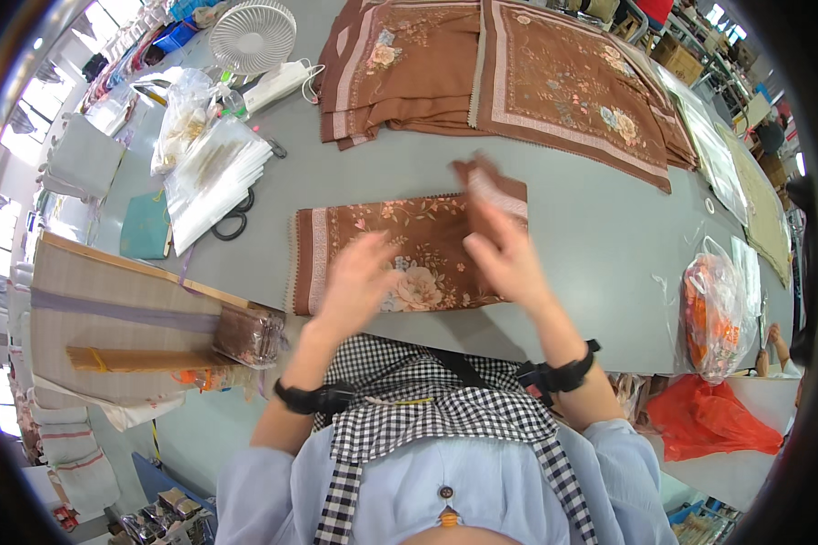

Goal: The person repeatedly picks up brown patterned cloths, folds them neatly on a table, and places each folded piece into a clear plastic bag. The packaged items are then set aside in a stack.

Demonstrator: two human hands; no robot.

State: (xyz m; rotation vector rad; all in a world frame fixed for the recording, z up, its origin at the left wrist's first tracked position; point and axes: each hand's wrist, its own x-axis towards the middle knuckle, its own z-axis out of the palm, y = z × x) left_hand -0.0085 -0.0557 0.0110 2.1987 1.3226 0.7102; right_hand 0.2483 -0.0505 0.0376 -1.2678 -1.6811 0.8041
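Observation:
A brown floral scarf (427,272) with pale patterned borders lies folded into a long strip on the grey table in front of me. My right hand (511,259), blurred by motion, is at the strip's right end. A corner of the cloth stands up off the table at its fingers, which seem closed on it. Over the left part of the strip is my left hand (359,277), also blurred, with its fingers apart and no cloth gripped. Whether it touches the cloth I cannot tell.
Two stacks of similar brown scarves (563,91) lie across the far side. At left are a white fan (253,38), clear plastic sleeves (216,177), black-handled scissors (234,222) and a teal notebook (145,225). A plastic bag with orange contents (713,309) sits at right.

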